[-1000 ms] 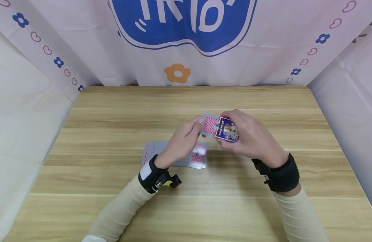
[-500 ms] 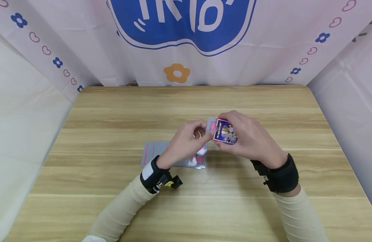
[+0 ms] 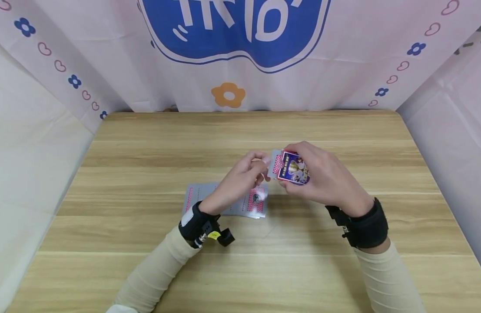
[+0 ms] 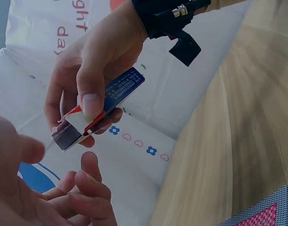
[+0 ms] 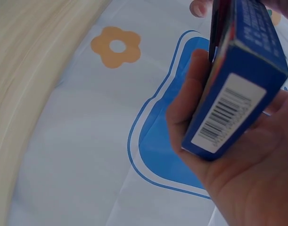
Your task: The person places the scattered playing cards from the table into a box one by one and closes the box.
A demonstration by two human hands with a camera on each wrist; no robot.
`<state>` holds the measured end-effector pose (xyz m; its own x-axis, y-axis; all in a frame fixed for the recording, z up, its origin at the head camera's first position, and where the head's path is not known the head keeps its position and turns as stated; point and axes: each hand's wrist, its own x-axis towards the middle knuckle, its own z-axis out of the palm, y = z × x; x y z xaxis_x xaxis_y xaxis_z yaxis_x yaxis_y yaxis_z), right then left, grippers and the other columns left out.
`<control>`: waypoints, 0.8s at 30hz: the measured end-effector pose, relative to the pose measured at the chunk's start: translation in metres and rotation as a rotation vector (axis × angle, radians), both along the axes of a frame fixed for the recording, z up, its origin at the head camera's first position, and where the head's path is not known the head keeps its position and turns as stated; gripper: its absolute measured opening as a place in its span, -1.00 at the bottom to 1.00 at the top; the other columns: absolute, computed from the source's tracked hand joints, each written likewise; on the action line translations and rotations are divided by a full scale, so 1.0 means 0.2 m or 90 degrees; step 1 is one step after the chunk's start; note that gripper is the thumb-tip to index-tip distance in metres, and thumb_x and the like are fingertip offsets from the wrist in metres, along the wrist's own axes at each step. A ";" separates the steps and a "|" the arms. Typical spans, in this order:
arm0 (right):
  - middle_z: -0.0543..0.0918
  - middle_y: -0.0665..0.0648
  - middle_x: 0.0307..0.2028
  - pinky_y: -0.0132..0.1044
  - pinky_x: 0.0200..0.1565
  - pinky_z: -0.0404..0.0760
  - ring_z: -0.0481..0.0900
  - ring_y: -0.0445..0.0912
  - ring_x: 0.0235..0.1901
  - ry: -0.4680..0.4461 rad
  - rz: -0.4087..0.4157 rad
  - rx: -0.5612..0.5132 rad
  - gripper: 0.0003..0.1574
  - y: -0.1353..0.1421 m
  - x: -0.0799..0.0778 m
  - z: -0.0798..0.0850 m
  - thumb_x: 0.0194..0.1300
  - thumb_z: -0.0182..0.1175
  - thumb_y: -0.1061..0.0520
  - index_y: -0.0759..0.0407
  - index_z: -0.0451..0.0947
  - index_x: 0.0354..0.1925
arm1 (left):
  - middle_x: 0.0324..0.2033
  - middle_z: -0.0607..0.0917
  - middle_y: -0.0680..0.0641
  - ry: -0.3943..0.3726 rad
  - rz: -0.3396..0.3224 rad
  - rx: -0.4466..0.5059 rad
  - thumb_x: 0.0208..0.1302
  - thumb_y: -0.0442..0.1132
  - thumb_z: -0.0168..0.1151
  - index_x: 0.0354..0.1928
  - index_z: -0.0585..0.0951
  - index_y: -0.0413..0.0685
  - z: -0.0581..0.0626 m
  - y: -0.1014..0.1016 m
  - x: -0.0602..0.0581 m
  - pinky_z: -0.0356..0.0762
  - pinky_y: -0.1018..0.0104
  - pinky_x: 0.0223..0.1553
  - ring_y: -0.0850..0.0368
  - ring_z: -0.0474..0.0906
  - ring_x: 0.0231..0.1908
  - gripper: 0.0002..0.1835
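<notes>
My right hand (image 3: 328, 180) grips a blue playing-card box (image 3: 296, 168) with a gold trophy picture, thumb and fingers on opposite sides. A deck of red-patterned playing cards (image 3: 276, 162) sticks part way out of the box's left end. In the right wrist view, the barcode end of the box (image 5: 228, 113) faces the camera. My left hand (image 3: 240, 179) is at the protruding cards, its fingertips right by their outer edge. The left wrist view shows the left thumb (image 4: 33, 149) close to the deck's corner, with the other fingers loosely bent below it.
More cards (image 3: 257, 205) lie face down in a spread on the wooden table (image 3: 303, 269), partly hidden under the left hand and wrist. A white printed curtain (image 3: 185, 82) hangs behind the table's far edge.
My left hand lets go of the deck's end, its thumb passes over the box and draws back left. The cards stick out less than a second ago. The right hand stays nearly still.
</notes>
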<state>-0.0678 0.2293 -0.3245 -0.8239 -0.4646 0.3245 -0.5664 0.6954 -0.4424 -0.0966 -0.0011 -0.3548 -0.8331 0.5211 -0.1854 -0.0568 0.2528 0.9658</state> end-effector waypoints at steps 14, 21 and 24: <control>0.69 0.10 -0.04 -0.22 -0.22 0.68 0.63 -0.12 -0.21 0.015 0.019 -0.006 -0.20 -0.01 0.02 0.01 0.10 0.58 -0.06 0.23 0.53 0.20 | -0.24 0.65 -0.03 -0.013 -0.018 -0.026 0.59 0.19 0.06 0.38 0.32 0.06 -0.02 0.01 0.01 0.34 0.26 -0.28 0.01 0.43 -0.23 -0.45; 0.69 0.12 -0.02 -0.21 -0.22 0.69 0.64 -0.11 -0.20 0.005 0.018 -0.002 -0.20 -0.01 0.01 0.00 0.10 0.56 -0.07 0.24 0.51 0.20 | -0.18 0.70 -0.10 -0.023 0.010 -0.011 0.58 0.18 0.07 0.45 0.24 0.06 -0.03 0.01 0.00 0.41 0.22 -0.16 0.03 0.47 -0.18 -0.40; 0.69 0.13 -0.02 -0.20 -0.22 0.70 0.64 -0.10 -0.20 0.004 0.010 0.004 -0.19 -0.01 0.00 0.00 0.09 0.53 -0.08 0.24 0.51 0.20 | -0.14 0.71 -0.16 0.017 0.025 -0.029 0.62 0.16 0.04 0.45 0.23 0.07 -0.05 -0.01 -0.02 0.46 0.21 -0.12 -0.03 0.53 -0.15 -0.43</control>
<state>-0.0669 0.2265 -0.3244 -0.8145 -0.4794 0.3267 -0.5799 0.6888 -0.4351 -0.1013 -0.0025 -0.3658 -0.8576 0.4799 -0.1849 -0.0411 0.2943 0.9548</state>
